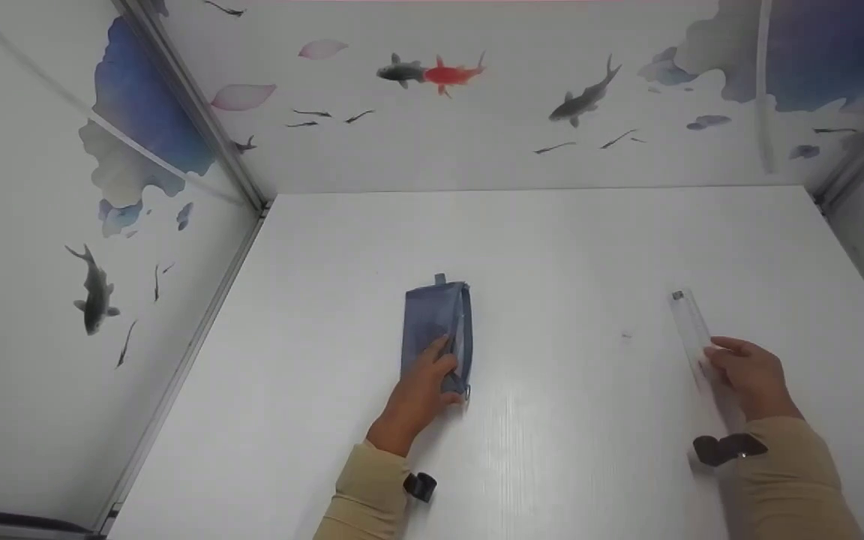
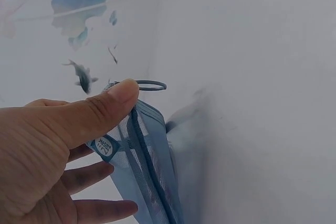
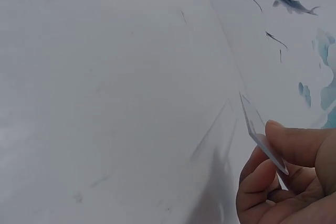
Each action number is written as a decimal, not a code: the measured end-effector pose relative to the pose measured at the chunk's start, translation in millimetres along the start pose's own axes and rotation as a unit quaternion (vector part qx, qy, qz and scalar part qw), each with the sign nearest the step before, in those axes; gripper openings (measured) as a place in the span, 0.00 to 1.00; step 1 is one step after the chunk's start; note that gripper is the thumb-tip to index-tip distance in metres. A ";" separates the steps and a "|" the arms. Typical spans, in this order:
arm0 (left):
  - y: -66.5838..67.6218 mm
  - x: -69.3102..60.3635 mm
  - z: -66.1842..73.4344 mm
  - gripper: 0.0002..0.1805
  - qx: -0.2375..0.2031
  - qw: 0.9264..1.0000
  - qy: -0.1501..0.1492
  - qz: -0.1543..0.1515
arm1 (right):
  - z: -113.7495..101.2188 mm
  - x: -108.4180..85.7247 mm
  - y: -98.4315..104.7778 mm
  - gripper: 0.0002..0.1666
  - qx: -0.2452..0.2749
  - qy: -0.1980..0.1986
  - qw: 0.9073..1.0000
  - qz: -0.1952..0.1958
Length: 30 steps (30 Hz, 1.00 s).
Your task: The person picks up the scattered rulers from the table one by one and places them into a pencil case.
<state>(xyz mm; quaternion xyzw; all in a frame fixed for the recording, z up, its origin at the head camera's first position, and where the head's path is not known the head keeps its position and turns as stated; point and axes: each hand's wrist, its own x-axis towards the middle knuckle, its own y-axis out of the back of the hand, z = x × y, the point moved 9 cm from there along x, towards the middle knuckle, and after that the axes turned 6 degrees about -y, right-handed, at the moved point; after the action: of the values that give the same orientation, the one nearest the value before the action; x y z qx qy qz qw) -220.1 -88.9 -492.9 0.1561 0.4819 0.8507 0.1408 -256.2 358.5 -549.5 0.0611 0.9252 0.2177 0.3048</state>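
Observation:
A blue mesh zip pouch (image 1: 428, 315) stands out against the white table, a small loop tab at its far end. My left hand (image 1: 418, 394) grips its near end; in the left wrist view the thumb (image 2: 123, 92) lies across the zip end beside a thin ring pull (image 2: 152, 85). What is inside the pouch shows only faintly through the mesh. Over at the right, my right hand (image 1: 751, 375) pinches a clear flat strip, which looks like a ruler (image 1: 690, 319). Seen from the right wrist, the strip (image 3: 261, 142) is tilted between thumb and curled fingers.
The white table (image 1: 552, 247) is bounded by a back wall (image 1: 477, 142) and a left wall (image 1: 27, 225), both printed with fish and blue washes. A grey metal post (image 1: 199, 105) marks their corner. A small faint mark (image 1: 626, 335) shows between the hands.

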 end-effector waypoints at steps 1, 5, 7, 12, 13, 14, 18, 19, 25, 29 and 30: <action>-0.2 0.2 -0.4 0.21 0.001 1.000 -0.001 0.000 | -1.7 -0.7 -1.7 0.38 0.000 0.002 1.000 -0.001; -0.2 0.4 -0.6 0.21 0.000 1.000 -0.001 0.002 | -7.0 -2.8 -9.0 0.38 -0.001 0.010 1.000 -0.004; 0.0 -0.2 -0.3 0.21 0.001 1.000 -0.001 0.003 | -9.5 -3.9 -13.6 0.39 0.008 0.011 1.000 -0.009; 0.2 -0.7 0.4 0.21 0.005 1.000 -0.001 0.003 | -15.4 -5.7 -26.7 0.38 0.028 0.010 0.999 -0.022; 0.2 -0.4 0.4 0.21 0.007 1.000 -0.001 0.003 | -16.6 -5.9 -29.7 0.38 0.028 0.010 0.999 -0.023; 0.2 -0.2 0.5 0.21 0.008 1.000 -0.002 0.003 | -17.8 -6.1 -32.7 0.38 0.029 0.010 0.999 -0.025; 0.1 0.7 0.4 0.21 0.011 1.000 -0.004 0.004 | -21.6 -6.8 -44.7 0.37 0.029 0.006 0.999 -0.029; -0.2 0.9 0.3 0.21 0.012 1.000 -0.004 0.004 | -23.0 -7.2 -47.6 0.36 0.031 0.007 0.999 -0.032; -0.8 0.9 -0.2 0.21 0.010 1.000 0.000 0.002 | -31.6 -11.7 -62.4 0.35 0.029 0.015 0.998 -0.045; 0.1 0.5 0.5 0.22 0.011 1.000 -0.001 0.005 | -39.4 -12.7 -72.2 0.33 0.029 0.031 0.998 -0.051; 0.4 0.5 0.8 0.22 0.011 1.000 -0.001 0.006 | -41.0 -12.3 -74.7 0.33 0.030 0.033 0.998 -0.052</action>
<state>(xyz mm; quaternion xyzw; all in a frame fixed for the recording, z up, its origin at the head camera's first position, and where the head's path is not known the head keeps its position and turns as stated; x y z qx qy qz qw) -220.3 -88.3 -492.1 0.1615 0.4902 0.8459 0.1341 -269.0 273.5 -546.3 0.0147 0.9428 0.1760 0.2827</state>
